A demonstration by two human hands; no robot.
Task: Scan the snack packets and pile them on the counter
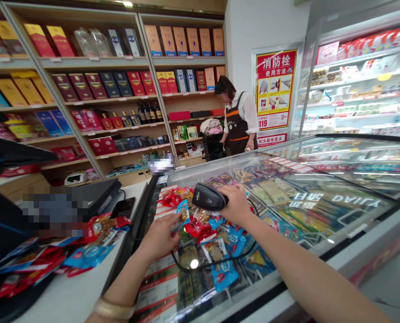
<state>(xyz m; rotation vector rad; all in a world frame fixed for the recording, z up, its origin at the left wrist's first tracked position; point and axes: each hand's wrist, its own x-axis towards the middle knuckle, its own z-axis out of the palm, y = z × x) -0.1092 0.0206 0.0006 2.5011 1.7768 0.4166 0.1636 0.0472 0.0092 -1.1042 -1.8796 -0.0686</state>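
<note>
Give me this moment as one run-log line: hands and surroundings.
left hand: holds blue packet | right hand: holds black scanner | glass-topped case: red and blue packets on top | beyond: person in apron

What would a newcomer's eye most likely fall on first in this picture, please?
Probably the black handheld scanner near the centre, gripped in the right hand, while the left hand holds a small blue packet beside it. Next would come the heap of red and blue packets below the scanner, on the glass top, and then the bright red-and-yellow poster on the wall behind.
</note>
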